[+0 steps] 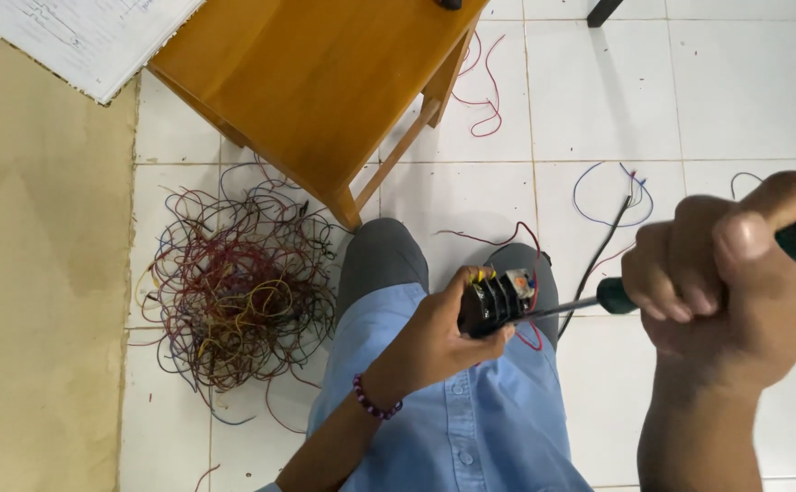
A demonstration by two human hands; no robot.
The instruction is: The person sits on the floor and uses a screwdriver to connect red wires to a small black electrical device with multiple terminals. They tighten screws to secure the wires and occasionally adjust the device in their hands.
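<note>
My left hand (434,337) grips a small black electrical block (496,299) with coloured terminals and a red wire hanging from it, held above my lap. My right hand (735,273) is closed around the dark green handle of a screwdriver (617,296). Its thin metal shaft points left and its tip meets the side of the block. A beaded bracelet (375,401) circles my left wrist. I wear a light blue shirt and grey trousers.
A tangled heap of red, blue and yellow wires (234,287) lies on the white tiled floor at the left. A wooden table (316,82) stands ahead, with a paper sheet (79,36) beside it. Loose wires (612,196) lie on the tiles at right.
</note>
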